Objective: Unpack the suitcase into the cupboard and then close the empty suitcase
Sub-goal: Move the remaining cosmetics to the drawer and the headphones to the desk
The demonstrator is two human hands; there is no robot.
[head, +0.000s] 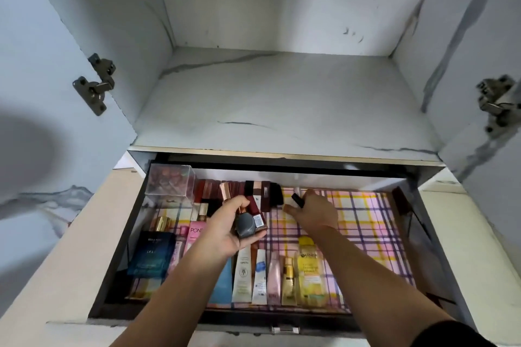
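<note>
In the head view, the left grip (225, 229) is clenched around a grey-capped bottle (244, 224) and a rose-gold tube (225, 191), above the open drawer (282, 318) of the cupboard (282, 98). The right grip (315, 214) pinches a small black tube (297, 200) beside the back row of lipsticks (210, 187).

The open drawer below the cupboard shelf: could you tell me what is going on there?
A person is arranging cosmetics in the drawer. The left hand holds a grey-capped bottle and other small items above it, while the right hand pinches a small black tube near the back row. Bottles and tubes line its left and front.
</note>
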